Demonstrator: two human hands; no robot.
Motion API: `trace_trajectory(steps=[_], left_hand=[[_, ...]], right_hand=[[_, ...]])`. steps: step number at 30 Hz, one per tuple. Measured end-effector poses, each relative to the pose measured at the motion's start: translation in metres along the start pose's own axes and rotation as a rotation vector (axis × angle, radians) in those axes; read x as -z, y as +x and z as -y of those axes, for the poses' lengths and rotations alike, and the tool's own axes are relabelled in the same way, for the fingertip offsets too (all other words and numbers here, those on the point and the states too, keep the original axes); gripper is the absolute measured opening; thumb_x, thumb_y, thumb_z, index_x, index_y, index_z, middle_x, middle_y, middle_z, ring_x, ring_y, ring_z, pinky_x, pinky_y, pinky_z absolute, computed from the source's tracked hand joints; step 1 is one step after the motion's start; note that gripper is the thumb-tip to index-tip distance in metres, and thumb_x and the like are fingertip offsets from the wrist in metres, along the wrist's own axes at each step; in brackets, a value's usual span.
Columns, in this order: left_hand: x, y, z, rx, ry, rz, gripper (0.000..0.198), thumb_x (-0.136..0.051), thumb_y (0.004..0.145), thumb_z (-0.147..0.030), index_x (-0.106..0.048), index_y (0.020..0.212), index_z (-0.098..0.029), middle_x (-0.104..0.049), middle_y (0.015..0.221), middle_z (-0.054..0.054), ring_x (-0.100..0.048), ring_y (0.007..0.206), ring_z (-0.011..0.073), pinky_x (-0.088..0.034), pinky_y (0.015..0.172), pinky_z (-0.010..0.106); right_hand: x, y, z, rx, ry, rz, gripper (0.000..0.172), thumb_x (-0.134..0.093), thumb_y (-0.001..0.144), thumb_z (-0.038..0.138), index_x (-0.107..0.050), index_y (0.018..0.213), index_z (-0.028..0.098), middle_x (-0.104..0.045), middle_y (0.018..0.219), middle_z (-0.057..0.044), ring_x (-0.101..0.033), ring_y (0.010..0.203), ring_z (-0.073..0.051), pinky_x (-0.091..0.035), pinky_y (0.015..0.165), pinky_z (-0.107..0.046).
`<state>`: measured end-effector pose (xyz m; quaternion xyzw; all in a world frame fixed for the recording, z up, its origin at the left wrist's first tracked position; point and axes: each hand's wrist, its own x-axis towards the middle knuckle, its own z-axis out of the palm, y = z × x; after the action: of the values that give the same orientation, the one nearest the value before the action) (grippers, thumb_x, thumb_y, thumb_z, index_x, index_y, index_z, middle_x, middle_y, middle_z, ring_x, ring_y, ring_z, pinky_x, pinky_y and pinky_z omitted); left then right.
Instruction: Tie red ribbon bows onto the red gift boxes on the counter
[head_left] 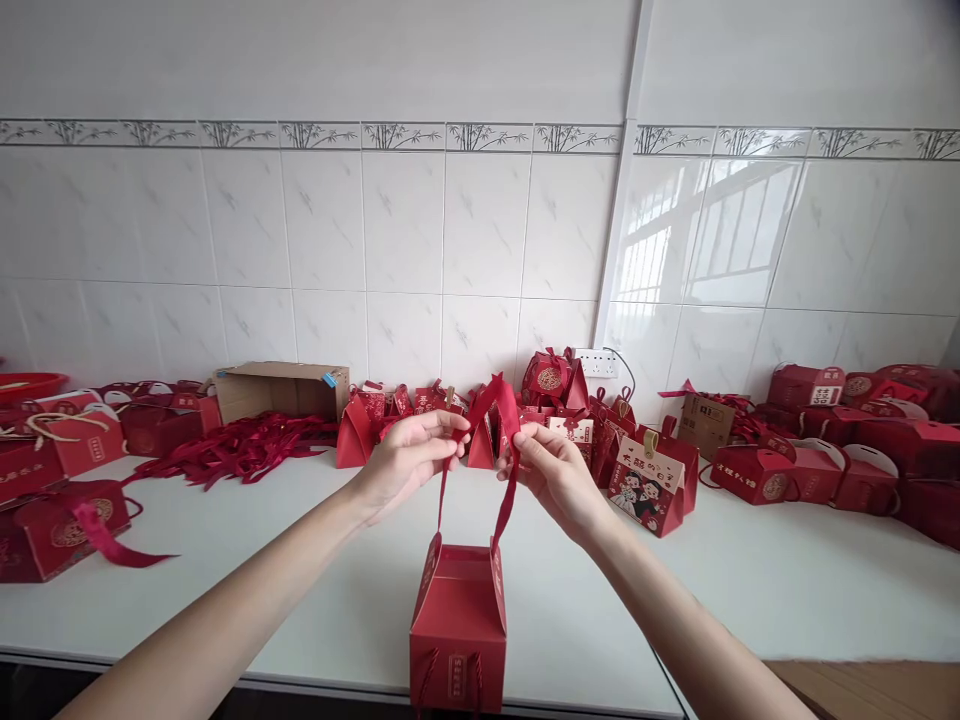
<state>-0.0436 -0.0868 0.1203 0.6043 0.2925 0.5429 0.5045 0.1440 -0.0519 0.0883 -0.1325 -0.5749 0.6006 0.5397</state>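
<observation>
A red gift box (458, 620) stands at the front edge of the table, its top flaps upright and the top partly open. From those flaps a red ribbon (507, 405) rises in two strands and meets above the box. My left hand (412, 455) pinches the left strand between thumb and fingers. On the other side, my right hand (559, 470) has its fingers closed on the right strand. Both hands are raised above the box, apart from each other. Dark red cords hang on the box's front face.
A cardboard box (281, 385) lies behind a heap of loose red ribbons (240, 447). Several red gift boxes (806, 470) are stacked at the right, others at the left. A box with a cartoon couple (649, 490) stands right of centre. A power strip (598, 362) is on the wall.
</observation>
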Motion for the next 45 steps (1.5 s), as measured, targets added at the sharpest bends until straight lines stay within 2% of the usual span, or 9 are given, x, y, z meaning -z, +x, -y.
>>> trace_trajectory(steps=[7, 16, 22, 25, 29, 36, 39, 42, 45], left_hand=[[-0.006, -0.001, -0.002, -0.145, 0.162, -0.113, 0.016, -0.068, 0.074, -0.026, -0.066, 0.087, -0.018, -0.061, 0.068, 0.0, -0.055, 0.067, 0.0111, -0.044, 0.068, 0.026], [-0.002, -0.009, 0.005, -0.272, 0.274, -0.26, 0.026, -0.065, 0.078, -0.031, -0.065, 0.099, -0.017, -0.066, 0.075, 0.003, -0.061, 0.069, 0.0158, -0.048, 0.068, 0.031], [-0.012, -0.009, 0.0, -0.266, 0.324, -0.189, 0.026, -0.065, 0.078, -0.035, -0.065, 0.097, -0.017, -0.064, 0.069, 0.001, -0.061, 0.068, 0.0147, -0.049, 0.067, 0.028], [-0.02, -0.006, -0.002, -0.247, 0.372, -0.123, 0.029, -0.068, 0.077, -0.038, -0.065, 0.097, -0.018, -0.066, 0.077, 0.002, -0.061, 0.07, 0.0142, -0.051, 0.067, 0.027], [-0.026, -0.001, -0.002, -0.258, 0.361, -0.102, 0.024, -0.067, 0.077, -0.04, -0.064, 0.082, -0.017, -0.063, 0.072, 0.001, -0.06, 0.062, 0.0125, -0.052, 0.063, 0.027], [-0.027, -0.001, -0.004, -0.217, 0.284, -0.08, 0.02, -0.065, 0.079, -0.034, -0.058, 0.075, -0.016, -0.06, 0.071, -0.001, -0.059, 0.06, 0.0099, -0.051, 0.062, 0.025], [-0.029, -0.002, -0.005, -0.199, 0.251, -0.074, 0.02, -0.065, 0.08, -0.034, -0.057, 0.077, -0.016, -0.059, 0.07, -0.001, -0.059, 0.06, 0.0103, -0.051, 0.063, 0.026], [-0.031, -0.001, -0.003, -0.156, 0.106, -0.091, 0.022, -0.067, 0.077, -0.035, -0.057, 0.079, -0.016, -0.061, 0.077, 0.0, -0.059, 0.062, 0.0108, -0.051, 0.063, 0.027], [-0.029, 0.001, 0.001, -0.127, 0.016, -0.091, 0.024, -0.069, 0.075, -0.037, -0.058, 0.082, -0.016, -0.064, 0.079, 0.001, -0.06, 0.068, 0.0124, -0.051, 0.064, 0.027]], right_hand=[[-0.008, 0.002, 0.002, 0.028, -0.001, 0.013, 0.025, -0.075, 0.072, 0.04, -0.062, 0.068, 0.019, -0.058, 0.065, 0.004, -0.052, 0.059, -0.009, -0.046, 0.063, -0.025], [-0.006, 0.002, -0.003, 0.101, 0.077, 0.066, 0.017, -0.076, 0.072, 0.035, -0.065, 0.07, 0.021, -0.061, 0.068, 0.005, -0.054, 0.063, -0.009, -0.048, 0.065, -0.025], [-0.012, 0.004, 0.001, 0.093, 0.008, 0.112, 0.019, -0.07, 0.078, 0.038, -0.065, 0.073, 0.021, -0.062, 0.068, 0.003, -0.056, 0.063, -0.011, -0.046, 0.066, -0.026], [-0.019, 0.006, 0.004, 0.102, -0.04, 0.095, 0.022, -0.071, 0.076, 0.04, -0.064, 0.072, 0.02, -0.061, 0.064, 0.003, -0.057, 0.063, -0.012, -0.045, 0.067, -0.026], [-0.027, 0.006, 0.008, 0.147, -0.143, 0.105, 0.027, -0.069, 0.077, 0.043, -0.061, 0.068, 0.019, -0.059, 0.057, 0.003, -0.058, 0.062, -0.013, -0.045, 0.069, -0.028], [-0.021, 0.008, 0.014, 0.171, -0.252, -0.025, 0.031, -0.067, 0.077, 0.048, -0.059, 0.071, 0.018, -0.054, 0.062, 0.003, -0.05, 0.06, -0.011, -0.042, 0.062, -0.025], [-0.019, 0.008, 0.015, 0.27, -0.279, -0.057, 0.024, -0.067, 0.078, 0.041, -0.06, 0.071, 0.019, -0.055, 0.067, 0.002, -0.051, 0.064, -0.011, -0.043, 0.065, -0.025], [-0.019, 0.002, 0.016, 0.448, -0.434, -0.102, 0.017, -0.065, 0.081, 0.035, -0.061, 0.073, 0.021, -0.055, 0.073, 0.001, -0.052, 0.07, -0.013, -0.044, 0.068, -0.027], [-0.018, -0.011, 0.016, 0.631, -0.713, -0.018, 0.014, -0.062, 0.084, 0.031, -0.064, 0.073, 0.022, -0.055, 0.084, -0.003, -0.054, 0.085, -0.017, -0.046, 0.077, -0.032]])
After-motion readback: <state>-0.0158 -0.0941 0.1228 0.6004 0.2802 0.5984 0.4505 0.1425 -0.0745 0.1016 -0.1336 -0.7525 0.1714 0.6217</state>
